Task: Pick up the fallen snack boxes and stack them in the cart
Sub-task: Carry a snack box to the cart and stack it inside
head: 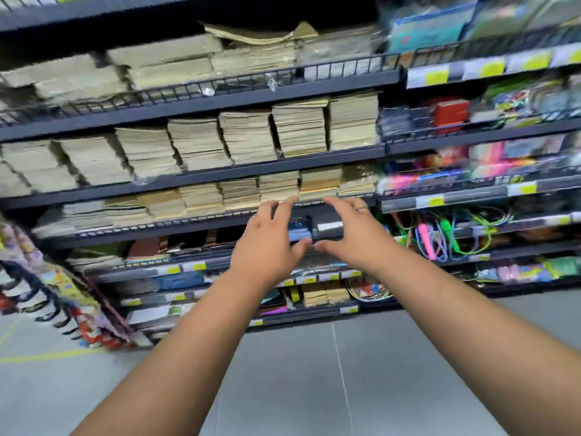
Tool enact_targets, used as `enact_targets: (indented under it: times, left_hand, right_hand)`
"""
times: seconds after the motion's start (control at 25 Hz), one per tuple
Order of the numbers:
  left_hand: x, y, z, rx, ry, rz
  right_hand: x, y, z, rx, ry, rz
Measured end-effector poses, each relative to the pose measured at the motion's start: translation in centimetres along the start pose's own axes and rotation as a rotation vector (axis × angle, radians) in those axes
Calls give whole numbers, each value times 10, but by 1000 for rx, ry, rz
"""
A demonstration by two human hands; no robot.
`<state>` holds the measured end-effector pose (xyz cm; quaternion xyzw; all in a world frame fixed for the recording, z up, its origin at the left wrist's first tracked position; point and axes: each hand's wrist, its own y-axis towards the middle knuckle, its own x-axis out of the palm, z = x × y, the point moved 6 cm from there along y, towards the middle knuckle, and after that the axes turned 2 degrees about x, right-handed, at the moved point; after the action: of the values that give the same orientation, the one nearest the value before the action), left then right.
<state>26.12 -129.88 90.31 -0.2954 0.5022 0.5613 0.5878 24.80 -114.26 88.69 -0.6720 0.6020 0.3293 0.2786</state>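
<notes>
Both bare forearms are stretching up from the bottom edge over the grey floor [283, 379] toward the shelving, and the hands are hovering side by side in front of a lower shelf. Between them a dark box [328, 227] with a pale label strip is sitting, a blue packet [299, 231] just beside it on its left; any print on either is smeared beyond reading, and the blur is hiding whether this is one of the snack boxes. The left hand [267, 243] is angling inward with its fingers spread apart and only lightly bent, thumb pointing toward the box. The right hand [352, 237] is mirroring it, fingers apart, a thin ring [362, 209] showing on one of them, its thumb nearly meeting the left thumb under the box. Neither hand is visibly clamping anything. Above the fingertips, tan paper stacks [319, 183] are filling the dark metal shelves [220, 100]. Yellow price tags [435, 76] are lining the shelf edges, their writing unreadable. To the right, bright coloured cords [452, 234] are hanging.
</notes>
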Motion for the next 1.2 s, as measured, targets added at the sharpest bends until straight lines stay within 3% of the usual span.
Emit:
enact_targets:
  times: [0.28,0.56,0.84,1.2]
  left_hand:
    - [50,91,100,352,-54,-122]
    - [109,103,245,673,-93,-224]
    - [177,87,404,867,-173,-346]
    - [257,75,616,952,-228,-410]
  right_hand:
    - [-71,-14,89,302,-19,246]
    - [-139,-88,195,580,-60,465]
    - [-214,-178,309,772,-60,614]
    - [-342,-282,455,908,-57,705]
